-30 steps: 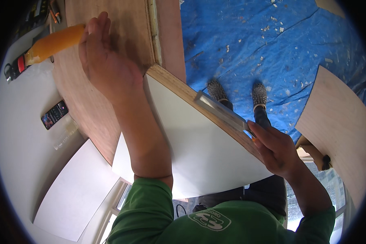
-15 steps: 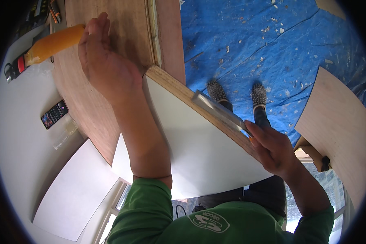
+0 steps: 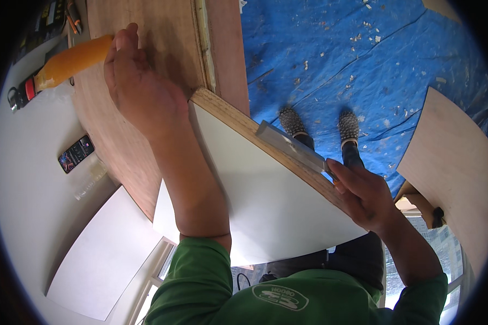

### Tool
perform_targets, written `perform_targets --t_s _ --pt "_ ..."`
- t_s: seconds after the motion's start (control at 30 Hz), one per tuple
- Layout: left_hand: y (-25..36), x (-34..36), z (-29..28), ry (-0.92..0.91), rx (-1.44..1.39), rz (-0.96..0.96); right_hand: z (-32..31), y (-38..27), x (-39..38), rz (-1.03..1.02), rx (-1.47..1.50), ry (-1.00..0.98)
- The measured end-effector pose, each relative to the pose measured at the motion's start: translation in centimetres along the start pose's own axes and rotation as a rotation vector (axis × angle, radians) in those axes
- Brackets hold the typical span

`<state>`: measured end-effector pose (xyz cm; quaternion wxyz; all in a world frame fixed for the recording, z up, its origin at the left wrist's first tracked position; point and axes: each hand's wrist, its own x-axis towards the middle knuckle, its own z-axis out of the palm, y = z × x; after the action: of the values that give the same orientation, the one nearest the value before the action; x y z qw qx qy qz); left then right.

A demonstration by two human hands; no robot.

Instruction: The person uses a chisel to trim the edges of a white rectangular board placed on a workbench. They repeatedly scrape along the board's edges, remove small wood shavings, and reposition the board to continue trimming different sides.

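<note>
My right hand (image 3: 366, 200) is closed around the handle of a tool with a long, flat metal blade (image 3: 290, 145). The blade lies along the bare wooden edge of a white-faced board (image 3: 271, 211), which stands tilted in front of me. Across the board reaches my left forearm. My left hand (image 3: 143, 92) has its fingers stretched out over a brown wooden panel (image 3: 168, 32), with its wrist by the board's upper corner. Beside those fingers lies an orange bottle (image 3: 73, 62) with a dark cap and red ring; whether they touch it I cannot tell.
A phone (image 3: 76, 154) lies at the left, above a white sheet (image 3: 106, 254). Pens or cutters (image 3: 73, 16) are at the upper left. Blue sheeting (image 3: 331, 59) strewn with chips covers the floor. Another wooden panel (image 3: 453, 157) leans at the right.
The blade has turned slightly, and more of its flat face shows along the board's edge. My left fingers have dipped a little. The whole view has shifted slightly.
</note>
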<state>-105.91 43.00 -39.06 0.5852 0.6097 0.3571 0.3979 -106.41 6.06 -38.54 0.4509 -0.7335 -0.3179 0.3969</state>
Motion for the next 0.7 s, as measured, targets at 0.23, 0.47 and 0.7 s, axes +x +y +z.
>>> perform_targets --t_s 0.23,0.47,0.7 --pt "0.0 0.11 -0.28 0.032 0.066 0.015 -0.07 -0.03 0.23 0.025 -0.005 -0.017" --pt "-0.04 0.04 -0.27 0.064 0.087 0.024 -0.06 -0.09 0.72 -0.024 -0.03 0.006" --pt "-0.11 0.07 -0.23 0.046 0.092 0.037 -0.24 -0.54 0.91 -0.003 -0.031 -0.017"
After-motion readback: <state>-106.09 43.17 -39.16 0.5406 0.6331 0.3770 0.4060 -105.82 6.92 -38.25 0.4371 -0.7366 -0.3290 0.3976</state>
